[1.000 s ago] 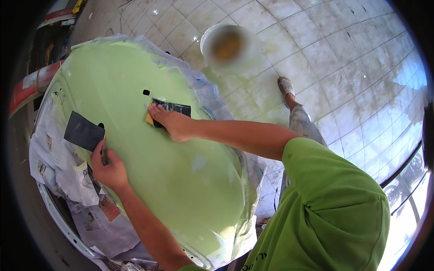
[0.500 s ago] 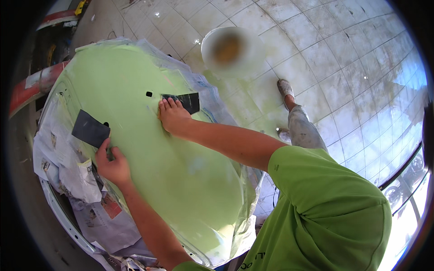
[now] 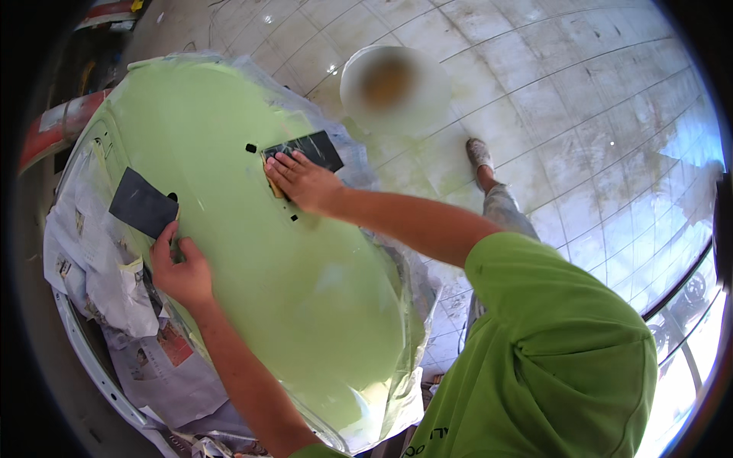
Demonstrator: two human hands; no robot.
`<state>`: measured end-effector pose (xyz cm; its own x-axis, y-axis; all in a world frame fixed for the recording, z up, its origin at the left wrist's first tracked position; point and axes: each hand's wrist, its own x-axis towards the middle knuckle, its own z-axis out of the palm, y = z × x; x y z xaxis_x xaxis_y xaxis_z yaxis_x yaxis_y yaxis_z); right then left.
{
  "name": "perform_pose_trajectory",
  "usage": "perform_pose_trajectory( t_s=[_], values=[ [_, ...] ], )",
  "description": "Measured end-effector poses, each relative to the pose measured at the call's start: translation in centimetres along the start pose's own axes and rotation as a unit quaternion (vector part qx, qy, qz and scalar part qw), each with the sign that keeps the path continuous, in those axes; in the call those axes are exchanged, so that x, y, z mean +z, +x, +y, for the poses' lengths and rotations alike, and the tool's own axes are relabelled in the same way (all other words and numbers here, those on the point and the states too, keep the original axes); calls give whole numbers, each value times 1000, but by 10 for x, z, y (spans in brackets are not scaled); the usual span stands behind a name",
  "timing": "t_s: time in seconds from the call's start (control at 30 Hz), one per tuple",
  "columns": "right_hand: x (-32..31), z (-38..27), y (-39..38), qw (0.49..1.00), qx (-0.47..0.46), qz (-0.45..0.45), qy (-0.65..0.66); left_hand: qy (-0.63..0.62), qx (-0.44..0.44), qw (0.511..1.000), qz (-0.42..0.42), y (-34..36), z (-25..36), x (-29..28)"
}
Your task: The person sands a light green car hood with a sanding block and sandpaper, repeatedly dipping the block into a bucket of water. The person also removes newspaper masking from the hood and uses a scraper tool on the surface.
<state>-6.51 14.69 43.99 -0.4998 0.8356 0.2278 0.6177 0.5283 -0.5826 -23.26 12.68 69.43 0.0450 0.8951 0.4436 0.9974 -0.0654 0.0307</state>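
Observation:
My right hand presses flat with fingertips together on a dark abrasive sheet with a yellowish block under it, on a pale-green painted panel beside a small dark hole. At the panel's left side, my left hand pinches the lower corner of another dark, square abrasive sheet, which partly overlaps a dark oval opening in the panel.
Masking paper and plastic wrap surround the panel. Behind it a white bucket, blurred at its middle, stands on the tiled floor. A red curved part lies at left. My foot is at right.
My right hand has moved forward and slightly right across the panel, and the sheet under it now angles up toward the right. My left hand keeps hold of its sheet with little movement.

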Motion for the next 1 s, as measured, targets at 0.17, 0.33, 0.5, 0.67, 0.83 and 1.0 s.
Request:
perform_pose_trajectory(
  t_s=[0.17, 0.33, 0.5, 0.67, 0.83, 1.0],
  values=[
    [8, -12, 19, 994, 97, 4, -42, -29, 90, 996, -1, 19, -16, 1],
    [23, -47, 40, 976, 74, -17, 205, -2, -4, 1000, -27, -2, -37, -11],
    [-44, -33, -37, 899, 97, -92, 416, -14, 30, 999, -16, 5, -25, 14],
    [-23, -47, -92, 966, 20, -98, 236, -5, 9, 1000, -17, -1, -30, 12],
    [-21, -65, -73, 977, 45, -170, 124, 0, 29, 1000, 10, -13, -62, 1],
    [13, -45, -79, 984, 2, -61, 170, 2, 9, 1000, -4, 9, -22, 5]
  ],
)
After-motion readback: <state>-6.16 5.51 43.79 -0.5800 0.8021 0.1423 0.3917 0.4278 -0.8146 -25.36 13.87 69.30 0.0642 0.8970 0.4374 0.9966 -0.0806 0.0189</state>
